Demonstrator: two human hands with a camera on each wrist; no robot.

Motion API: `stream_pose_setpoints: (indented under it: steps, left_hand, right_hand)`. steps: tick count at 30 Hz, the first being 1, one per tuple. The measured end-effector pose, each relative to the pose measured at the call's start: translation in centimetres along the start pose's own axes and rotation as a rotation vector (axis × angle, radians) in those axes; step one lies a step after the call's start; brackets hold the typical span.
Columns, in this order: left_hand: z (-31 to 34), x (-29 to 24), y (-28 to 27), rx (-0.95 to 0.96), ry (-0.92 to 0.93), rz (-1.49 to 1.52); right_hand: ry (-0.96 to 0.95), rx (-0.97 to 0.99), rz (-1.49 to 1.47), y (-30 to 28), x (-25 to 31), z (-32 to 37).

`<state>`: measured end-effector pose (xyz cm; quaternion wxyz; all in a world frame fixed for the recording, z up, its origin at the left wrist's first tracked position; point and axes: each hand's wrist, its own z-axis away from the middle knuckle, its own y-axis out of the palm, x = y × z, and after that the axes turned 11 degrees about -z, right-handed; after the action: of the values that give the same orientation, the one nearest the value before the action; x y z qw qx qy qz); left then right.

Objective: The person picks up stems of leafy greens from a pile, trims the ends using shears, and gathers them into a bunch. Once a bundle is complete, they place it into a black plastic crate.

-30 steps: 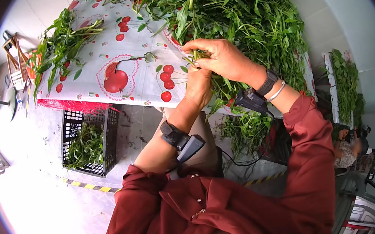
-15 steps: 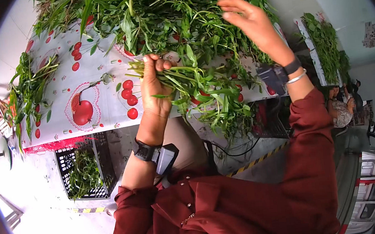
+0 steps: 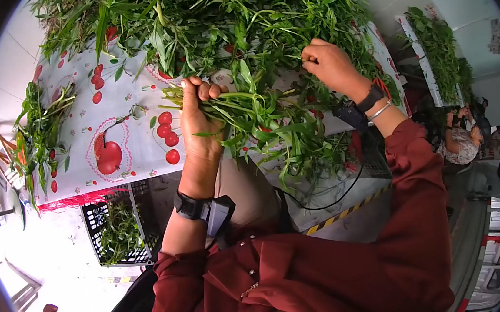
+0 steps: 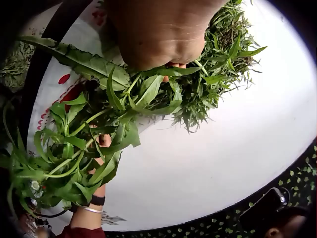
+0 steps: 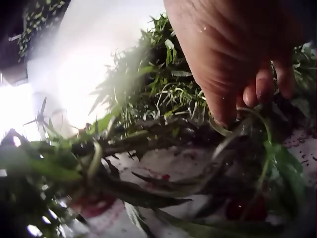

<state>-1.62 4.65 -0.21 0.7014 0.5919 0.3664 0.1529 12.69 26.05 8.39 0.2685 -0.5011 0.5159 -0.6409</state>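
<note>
My left hand (image 3: 202, 115) grips a bunch of leafy green stems (image 3: 264, 115), its cut ends poking out to the left past the thumb. The leaves hang right and down over the table's front edge; in the left wrist view the leafy tops (image 4: 74, 163) spread below the palm. On the right, my right hand (image 3: 333, 69) is at the near side of the large heap of greens (image 3: 237, 29). Its thumb and fingertips pinch a thin green stem (image 5: 257, 119), seen curving from the fingers in the right wrist view.
A cherry-print cloth (image 3: 73, 150) covers the table. A smaller bundle of greens (image 3: 46, 125) lies at its left end. Below stands a black crate (image 3: 140, 213) holding greens. Another strip of greens (image 3: 433, 45) lies at far right, near a seated person (image 3: 462, 146).
Both hands were together at the stems; they separated, the left keeping the bunch. The right hand rose open to the right, then lowered into the heap and curled its fingers.
</note>
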Motion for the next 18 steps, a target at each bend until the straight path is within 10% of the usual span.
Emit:
stream_pose_setpoints:
  steps: [11, 18]
  left_hand:
    - [0.0, 0.3, 0.2, -0.051, 0.008, -0.069]
    - [0.2, 0.4, 0.7, -0.081, -0.005, -0.195]
  right_hand:
    - [0.16, -0.378, -0.52, -6.0, -1.3, -2.1]
    - [0.053, 0.073, -0.496, -2.0, 6.7, -1.5]
